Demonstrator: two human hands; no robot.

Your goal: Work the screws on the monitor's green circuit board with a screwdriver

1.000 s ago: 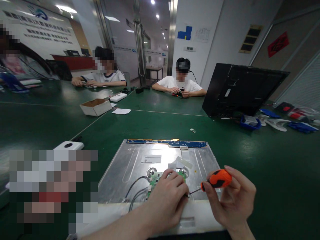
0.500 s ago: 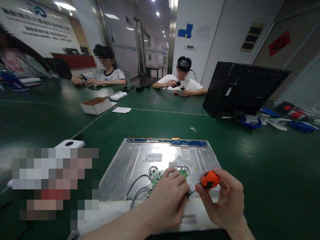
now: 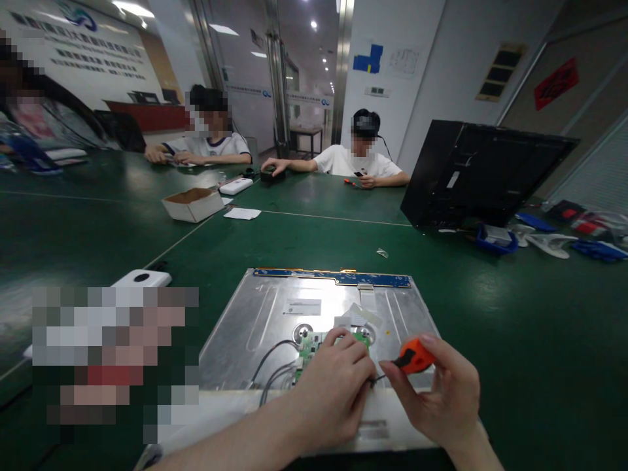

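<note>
So the right hand [image 3: 444,392] has its grip pinched, thumb and fingers, on an orange-and-black screwdriver [image 3: 419,356], shaft aimed at the left hand [image 3: 338,376], over the near part of a silver panel [image 3: 230,340] lying on the green desk [image 3: 534,340]. The left one's draped over a green circuit board [image 3: 309,347], fingertips tucked out of sight, so I can't tell if that grip pinches anything; it hides the screwdriver's tip too. Dark cables [image 3: 272,356] leave the board's left side, a blue strip [image 3: 294,275] lines the panel's far edge, and farther back there's a black monitor [image 3: 481,170] plus an open box [image 3: 193,208].
</note>
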